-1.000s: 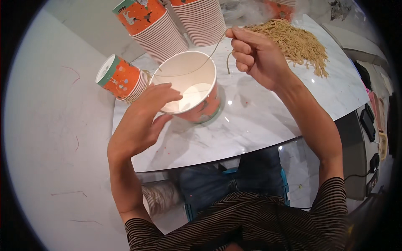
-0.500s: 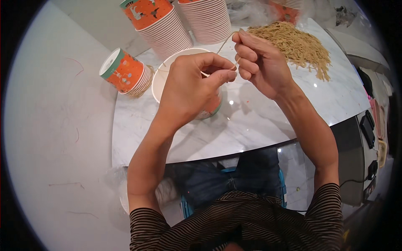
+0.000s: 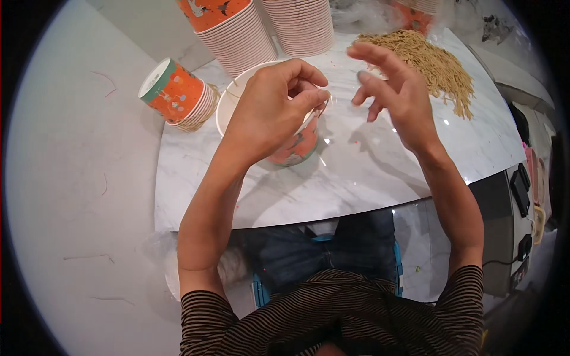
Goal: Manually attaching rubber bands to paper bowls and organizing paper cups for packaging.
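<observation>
Left hand (image 3: 267, 113) pinches a noodle strand over the cup (image 3: 285, 145); right hand (image 3: 395, 95) open, empty. Strand looks thin, limp, breakable: pinch lightly mid-length.

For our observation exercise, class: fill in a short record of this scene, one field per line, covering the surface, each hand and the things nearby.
Surface: white marble table
Left hand: fingers pinched together over the open paper cup, hiding most of it
Right hand: open, fingers spread, above the table, holding nothing
Noodles: pile of thin tan strands beyond the right hand
Other cups: short orange stack lying on its side; two tall stacks at the far edge
</observation>
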Tool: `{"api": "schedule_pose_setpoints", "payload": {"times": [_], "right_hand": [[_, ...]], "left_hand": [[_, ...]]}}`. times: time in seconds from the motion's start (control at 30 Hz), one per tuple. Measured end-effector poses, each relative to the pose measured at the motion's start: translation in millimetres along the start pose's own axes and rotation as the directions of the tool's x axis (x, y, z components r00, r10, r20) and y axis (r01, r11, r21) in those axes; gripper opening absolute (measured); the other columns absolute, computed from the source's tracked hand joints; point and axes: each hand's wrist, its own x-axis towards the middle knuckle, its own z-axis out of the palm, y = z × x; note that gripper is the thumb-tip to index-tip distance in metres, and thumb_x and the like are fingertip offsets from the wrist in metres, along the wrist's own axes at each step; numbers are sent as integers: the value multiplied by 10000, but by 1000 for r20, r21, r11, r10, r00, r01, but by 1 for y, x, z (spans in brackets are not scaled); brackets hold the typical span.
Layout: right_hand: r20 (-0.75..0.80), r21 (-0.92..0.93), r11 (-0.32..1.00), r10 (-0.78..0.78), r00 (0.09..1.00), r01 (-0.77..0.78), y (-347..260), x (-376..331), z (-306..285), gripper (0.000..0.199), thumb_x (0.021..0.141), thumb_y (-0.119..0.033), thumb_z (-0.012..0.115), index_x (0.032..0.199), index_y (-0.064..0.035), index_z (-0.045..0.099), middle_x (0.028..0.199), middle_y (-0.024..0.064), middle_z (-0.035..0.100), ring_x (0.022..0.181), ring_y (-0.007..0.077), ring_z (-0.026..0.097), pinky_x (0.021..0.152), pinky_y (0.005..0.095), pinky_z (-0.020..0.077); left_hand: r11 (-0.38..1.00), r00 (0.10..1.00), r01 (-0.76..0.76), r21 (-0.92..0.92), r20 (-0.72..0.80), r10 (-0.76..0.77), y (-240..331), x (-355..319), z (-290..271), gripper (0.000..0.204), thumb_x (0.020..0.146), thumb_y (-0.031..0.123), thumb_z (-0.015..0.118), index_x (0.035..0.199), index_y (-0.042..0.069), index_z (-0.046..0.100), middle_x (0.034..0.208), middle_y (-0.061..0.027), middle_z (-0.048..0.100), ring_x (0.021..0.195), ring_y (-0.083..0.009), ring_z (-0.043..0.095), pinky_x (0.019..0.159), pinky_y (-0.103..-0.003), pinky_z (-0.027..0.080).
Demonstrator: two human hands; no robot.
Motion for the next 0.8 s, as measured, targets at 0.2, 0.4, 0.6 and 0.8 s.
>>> {"api": "schedule_pose_setpoints", "payload": {"times": [0.2, 0.4, 0.6, 0.8], "right_hand": [[285, 55, 989, 120, 951, -141, -10, -4, 19, 421, 995, -156, 710, 1345, 59, 619, 1177, 131, 729, 784, 120, 730, 559, 230, 560], [268, 55, 993, 81, 960, -100, 2, 5, 13, 218, 991, -122, 714, 1132, 42, 740, 915, 68, 766, 776, 91, 718, 653, 233, 587], [241, -88, 989, -95, 966, 119, 12, 1, 14, 143, 979, -86, 711, 1041, 41, 736, 855, 54, 737, 743, 91, 686, 673, 240, 561], [101, -164, 951, -246, 964, 261, 32, -15, 16, 71, 924, -26, 738, 967, 23, 710, 872, 67, 695, 736, 98, 662, 642, 248, 544]], "left_hand": [[993, 998, 35, -113, 54, -29, 2, 2, -3, 124, 934, 36, 702, 1010, -48, 653, 832, -58, 721, 766, -95, 667, 694, -245, 524], [997, 997, 28, -77, 76, -22, 11, -2, -11, 158, 993, 77, 675, 1111, -22, 639, 880, -26, 708, 792, -70, 650, 691, -224, 500], [997, 995, 80, -21, 61, -78, 12, -13, -17, 178, 977, 82, 683, 1116, -20, 640, 919, -40, 713, 849, -98, 678, 736, -244, 516], [905, 996, -49, 423, 83, 15, 8, -47, -16, 424, 802, 55, 852, 1174, -1, 659, 1007, -92, 739, 945, -202, 710, 887, -340, 554]]}}
